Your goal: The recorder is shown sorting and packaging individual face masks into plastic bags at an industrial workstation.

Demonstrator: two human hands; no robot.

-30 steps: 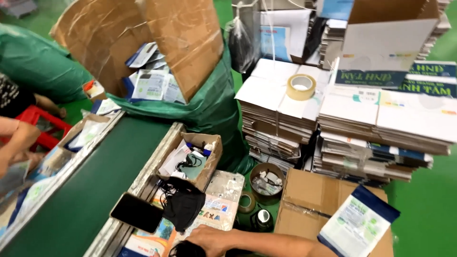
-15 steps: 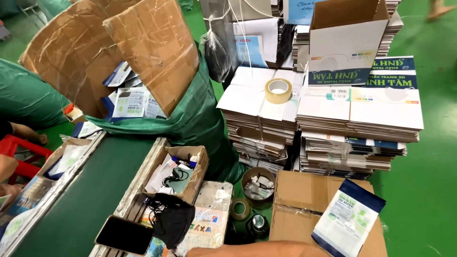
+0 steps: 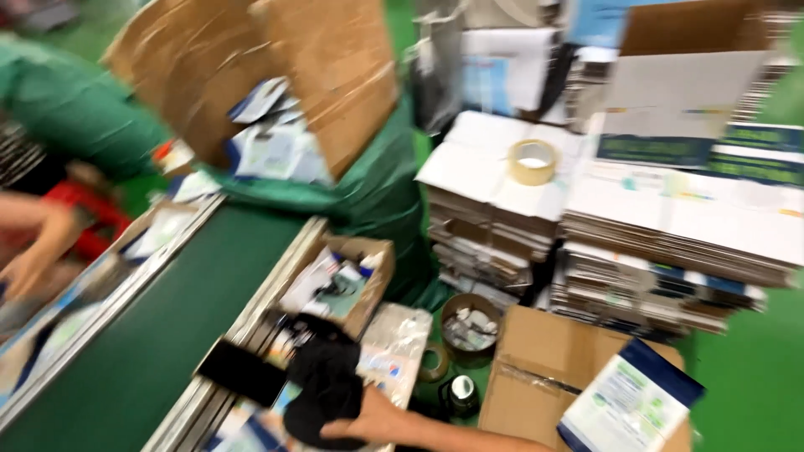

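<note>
At the bottom of the head view, we see one of our hands (image 3: 368,423) reaching in from the lower right, forearm trailing toward the corner. Its fingers (image 3: 339,431) curl around the edge of a black cloth bundle (image 3: 327,389), gripping it. Which hand it is we cannot tell; no second hand of ours shows. The bundle lies beside the green conveyor belt (image 3: 151,335), just right of a black phone (image 3: 243,372) that rests on the belt's metal rail (image 3: 260,293). Clear plastic packets (image 3: 394,343) lie under and beside the bundle.

Behind them, a small open cardboard box (image 3: 373,280) holds mixed packets and cords. A round tub (image 3: 469,322) of small bits stands near a closed brown carton (image 3: 553,360), and a blue-and-white packet (image 3: 632,402) leans at the carton's right end. Stacks of flattened cartons (image 3: 670,226) rise beyond, with a roll of tape (image 3: 533,161) on the left stack. A big open cardboard box (image 3: 276,92) wrapped in green sheeting stands at the belt's far end.

At the left edge, another person's hand (image 3: 25,272) hovers over the belt's far side, blurred.
</note>
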